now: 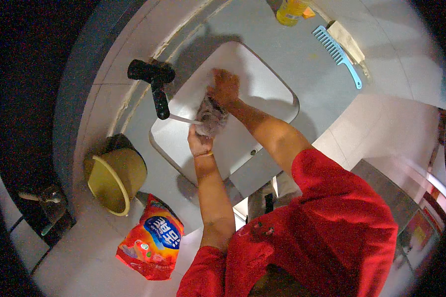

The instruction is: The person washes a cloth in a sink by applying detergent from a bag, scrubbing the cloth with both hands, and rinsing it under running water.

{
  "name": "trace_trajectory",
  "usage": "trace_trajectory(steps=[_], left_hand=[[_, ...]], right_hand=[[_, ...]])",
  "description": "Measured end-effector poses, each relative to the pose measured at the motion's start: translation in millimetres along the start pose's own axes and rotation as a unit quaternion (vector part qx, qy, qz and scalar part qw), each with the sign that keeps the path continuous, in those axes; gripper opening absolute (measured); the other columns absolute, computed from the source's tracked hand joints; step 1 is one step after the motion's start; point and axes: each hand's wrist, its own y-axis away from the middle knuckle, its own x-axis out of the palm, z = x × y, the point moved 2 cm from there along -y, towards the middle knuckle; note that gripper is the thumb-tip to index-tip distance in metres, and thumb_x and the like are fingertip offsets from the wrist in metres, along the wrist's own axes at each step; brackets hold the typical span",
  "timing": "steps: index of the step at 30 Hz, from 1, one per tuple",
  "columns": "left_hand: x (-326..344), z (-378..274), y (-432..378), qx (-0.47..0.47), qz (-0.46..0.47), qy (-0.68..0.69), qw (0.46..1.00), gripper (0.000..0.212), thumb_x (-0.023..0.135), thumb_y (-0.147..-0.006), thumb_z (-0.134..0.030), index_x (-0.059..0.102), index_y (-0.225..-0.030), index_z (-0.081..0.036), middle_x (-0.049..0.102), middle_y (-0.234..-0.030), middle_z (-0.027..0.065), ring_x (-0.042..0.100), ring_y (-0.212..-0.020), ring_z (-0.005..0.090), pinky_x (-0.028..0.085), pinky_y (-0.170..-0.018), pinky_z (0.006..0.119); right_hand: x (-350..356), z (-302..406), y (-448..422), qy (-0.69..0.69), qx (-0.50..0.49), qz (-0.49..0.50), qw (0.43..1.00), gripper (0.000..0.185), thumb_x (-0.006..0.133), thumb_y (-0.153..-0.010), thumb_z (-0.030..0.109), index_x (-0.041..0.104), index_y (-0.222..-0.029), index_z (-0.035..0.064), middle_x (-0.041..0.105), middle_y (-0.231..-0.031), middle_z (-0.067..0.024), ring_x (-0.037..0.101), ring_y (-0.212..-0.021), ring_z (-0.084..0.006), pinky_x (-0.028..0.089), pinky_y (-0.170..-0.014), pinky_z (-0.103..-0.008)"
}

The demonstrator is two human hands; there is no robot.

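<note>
A wet, dark item [210, 117], perhaps cloth, is held over a white washbasin [260, 70] under a stream of water from a black faucet [160, 89]. My left hand [200, 143] grips its lower end, a thin yellow band at the wrist. At the upper end of the item is my right hand [225, 87], its fingers blurred; whether they close on the item is hard to tell.
Left of the basin lies a yellow plastic bucket [124, 185], tilted, with a red detergent bag [154, 241] nearer me. A light blue comb [336, 55] rests against a pale block [345, 41] at upper right. A yellow bottle [290, 13] is at the top.
</note>
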Motion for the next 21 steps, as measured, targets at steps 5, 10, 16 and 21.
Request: trace_trajectory(steps=[5,10,16,21], left_hand=[[9,7,10,0.041,-0.023,-0.102,0.994,0.061,0.051,-0.08,-0.044,0.036,-0.127,-0.008,0.044,-0.123,0.012,0.042,-0.113,0.0326,0.036,-0.091,0.053],[-76,-17,-29,0.021,-0.057,0.045,0.997,0.058,0.05,-0.083,-0.043,0.036,-0.128,-0.009,0.043,-0.125,0.0099,0.042,-0.114,0.0276,0.035,-0.093,0.049],[-60,1,-45,0.015,-0.046,-0.129,0.99,0.049,0.048,-0.087,-0.034,0.038,-0.127,-0.008,0.046,-0.124,0.0089,0.044,-0.111,0.0237,0.038,-0.093,0.041],[9,10,-8,-0.038,-0.06,-0.061,0.996,0.044,0.045,-0.088,-0.038,0.045,-0.12,-0.008,0.049,-0.119,0.0092,0.048,-0.106,0.0247,0.043,-0.086,0.041]], right_hand=[[38,16,57,-0.073,0.044,0.21,0.974,0.051,0.06,-0.072,0.038,0.053,-0.114,0.0099,0.055,-0.106,-0.0174,0.052,-0.101,-0.0333,0.031,-0.091,-0.0525],[39,81,112,-0.081,-0.117,0.21,0.967,0.042,0.056,-0.077,0.036,0.053,-0.106,0.0053,0.06,-0.094,-0.0184,0.058,-0.088,-0.0335,0.046,-0.076,-0.0467],[46,52,55,-0.099,-0.155,0.171,0.968,0.036,0.059,-0.067,0.035,0.059,-0.082,0.0022,0.061,-0.081,-0.0162,0.06,-0.07,-0.0342,0.048,-0.062,-0.048],[15,-38,0,0.033,0.02,0.111,0.993,0.037,0.058,-0.069,0.035,0.058,-0.093,0.007,0.059,-0.092,-0.0145,0.057,-0.085,-0.0314,0.045,-0.074,-0.0461]])
